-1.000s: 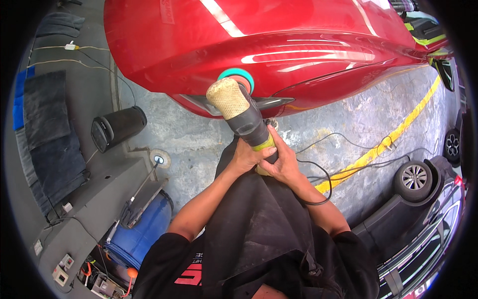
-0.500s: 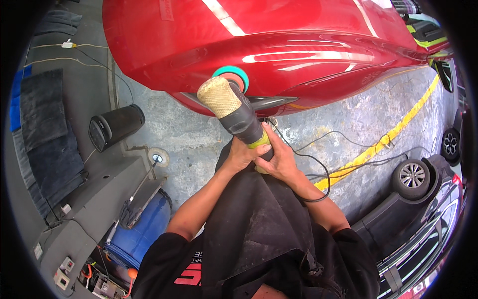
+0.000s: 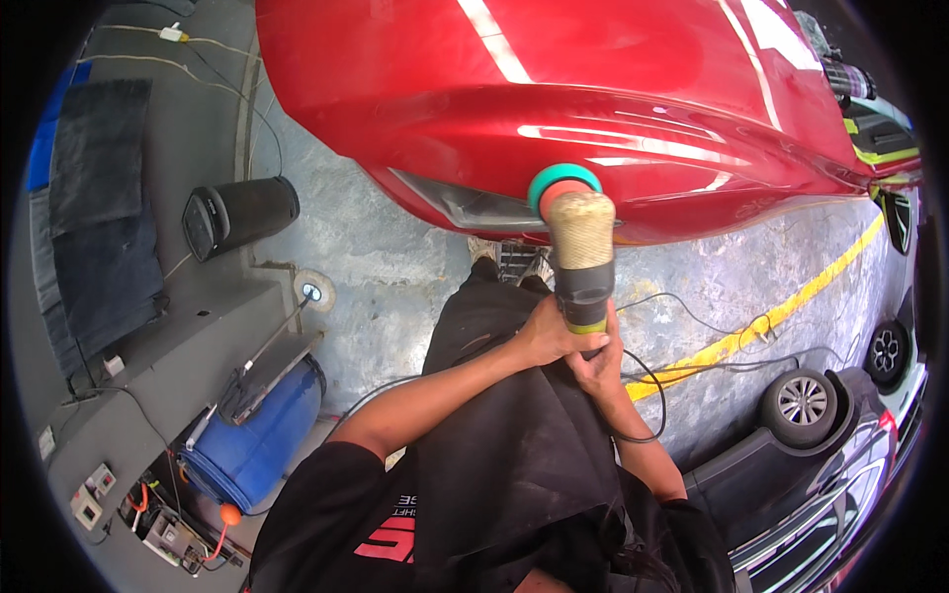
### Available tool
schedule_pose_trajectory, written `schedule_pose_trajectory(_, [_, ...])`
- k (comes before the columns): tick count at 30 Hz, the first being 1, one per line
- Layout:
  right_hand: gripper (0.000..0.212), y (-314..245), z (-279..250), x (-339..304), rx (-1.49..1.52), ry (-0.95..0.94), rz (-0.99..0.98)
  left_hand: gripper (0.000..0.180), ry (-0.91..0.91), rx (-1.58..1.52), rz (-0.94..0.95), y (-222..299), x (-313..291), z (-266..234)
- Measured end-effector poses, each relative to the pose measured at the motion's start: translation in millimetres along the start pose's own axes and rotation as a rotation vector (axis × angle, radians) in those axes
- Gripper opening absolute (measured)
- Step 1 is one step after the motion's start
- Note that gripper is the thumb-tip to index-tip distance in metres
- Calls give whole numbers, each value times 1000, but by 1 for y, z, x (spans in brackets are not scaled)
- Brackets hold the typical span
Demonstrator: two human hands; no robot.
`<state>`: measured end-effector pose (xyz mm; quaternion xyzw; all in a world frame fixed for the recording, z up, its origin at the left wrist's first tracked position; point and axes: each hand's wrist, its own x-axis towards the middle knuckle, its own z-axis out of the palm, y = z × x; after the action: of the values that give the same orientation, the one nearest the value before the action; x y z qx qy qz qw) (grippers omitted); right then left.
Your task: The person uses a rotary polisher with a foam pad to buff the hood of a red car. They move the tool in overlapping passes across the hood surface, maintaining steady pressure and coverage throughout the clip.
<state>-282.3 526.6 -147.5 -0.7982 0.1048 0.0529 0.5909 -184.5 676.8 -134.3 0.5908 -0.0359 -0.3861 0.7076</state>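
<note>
A corded polisher (image 3: pixel 583 267) points away from me, its head wrapped in pale mesh and its body black with a yellow-green band. On its front is a teal and orange pad (image 3: pixel 556 183), which appears to rest against the side of a red car (image 3: pixel 415 109) just above the lamp. My left hand (image 3: pixel 547 334) wraps the rear of the body from the left. From the right, my right hand (image 3: pixel 599 370) grips the same rear end, its fingers partly hidden. A black cord (image 3: pixel 662 400) loops beside my right forearm.
At left stand a black speaker (image 3: pixel 242 217) and a blue barrel (image 3: pixel 257 445). Dark cloths (image 3: pixel 104 198) lie beyond the speaker. A yellow floor line (image 3: pixel 791 296) and trailing cords run to the right, near another car's wheel (image 3: pixel 801 405).
Both hands have carried the polisher to the right along the red car. Its body, tilted to the left before, now points nearly straight ahead. The view has shifted too.
</note>
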Motion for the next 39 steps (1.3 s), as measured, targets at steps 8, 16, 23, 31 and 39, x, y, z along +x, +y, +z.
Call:
schedule_pose_trajectory(8, [98,-7,14,11,-53,-15,-26,47,52,-16,25,8,-8,-17])
schedule_pose_trajectory(16, [98,-9,16,8,-51,-4,-35,59,11,-62,-36,6,-9,-19])
schedule_pose_trajectory(23, [97,-6,12,-2,37,83,-20,54,-15,74,0,-7,2,-3])
schedule_pose_trajectory(31, [99,-9,39,15,-77,37,-60,55,53,-29,-13,10,-14,-36])
schedule_pose_trajectory(39, [100,-19,56,25,-85,40,-147,61,22,32,-46,12,-20,-61])
